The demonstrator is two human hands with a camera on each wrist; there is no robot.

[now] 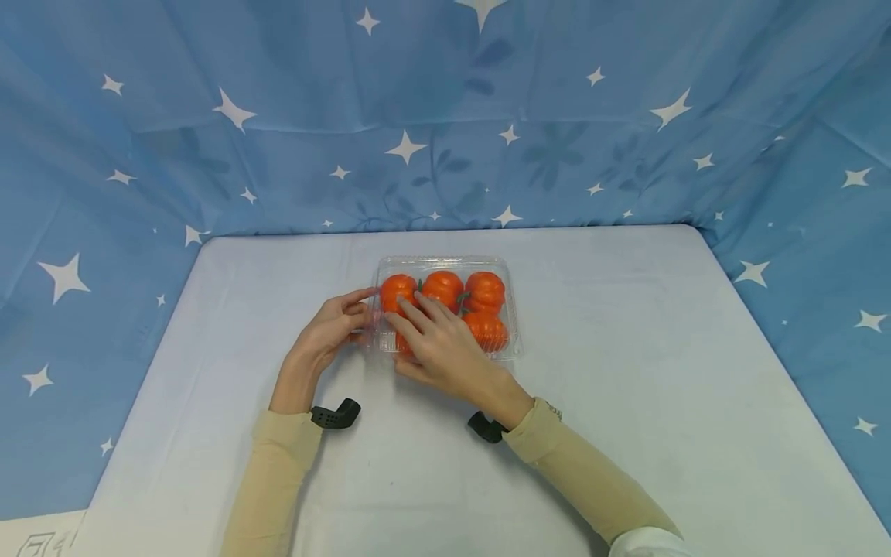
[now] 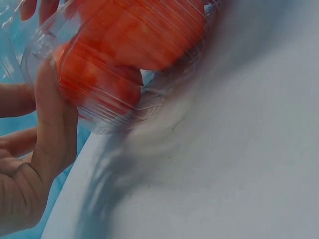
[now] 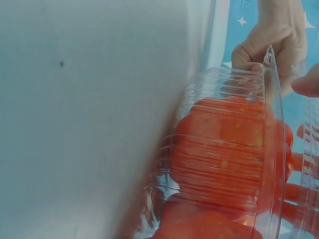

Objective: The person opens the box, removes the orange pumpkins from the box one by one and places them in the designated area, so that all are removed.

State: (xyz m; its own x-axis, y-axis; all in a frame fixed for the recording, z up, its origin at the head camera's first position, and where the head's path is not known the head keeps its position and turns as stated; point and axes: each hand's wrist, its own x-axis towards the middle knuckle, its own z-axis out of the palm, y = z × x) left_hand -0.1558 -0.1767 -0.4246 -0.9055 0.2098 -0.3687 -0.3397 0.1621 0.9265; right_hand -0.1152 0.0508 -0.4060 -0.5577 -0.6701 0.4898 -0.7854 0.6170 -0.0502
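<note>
A clear plastic clamshell box [image 1: 517,321] holds several ribbed orange-red tomatoes [image 1: 485,292], some with green stems. At its left end, my left hand [image 1: 332,325] pinches the rim between thumb and fingers. The left thumb [image 2: 52,107] lies against the box wall in the left wrist view. My right hand [image 1: 445,352] reaches across the box's front, its fingers spread above the tomatoes on the left side. In the right wrist view a ribbed lid wall [image 3: 308,172] stands apart from the base rim, with right-hand fingers seen partly through it. Where the right fingertips touch is unclear.
The box sits toward the back of a white-covered table [image 1: 626,371]. A blue star-patterned curtain [image 1: 445,116] hangs behind and along both sides. Black wrist devices [image 1: 337,415] are on both forearms. A printed sheet corner [image 1: 42,534] shows at lower left.
</note>
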